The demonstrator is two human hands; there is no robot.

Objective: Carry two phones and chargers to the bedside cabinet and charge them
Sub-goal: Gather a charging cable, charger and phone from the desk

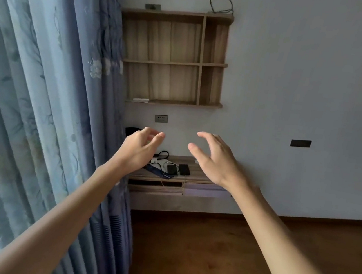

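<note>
Ahead, in front of the far wall: holds left hand (138, 148) and right hand (215, 159) raised apart, fingers loosely curled, gripping nothing. Beyond the hands, on the wooden drawer unit (195, 176): shows dark phone (184, 169) just beside second dark phone (172, 169), near white chargers (157, 161) and black cable (164, 154), below wall socket (161, 118).

At left, the curtain (42, 100) is seen as soft patterned cloth; matt grained wood is shown by the centre shelf (200, 59), cabinet (157, 190) and lower-right floor (206, 255).
</note>
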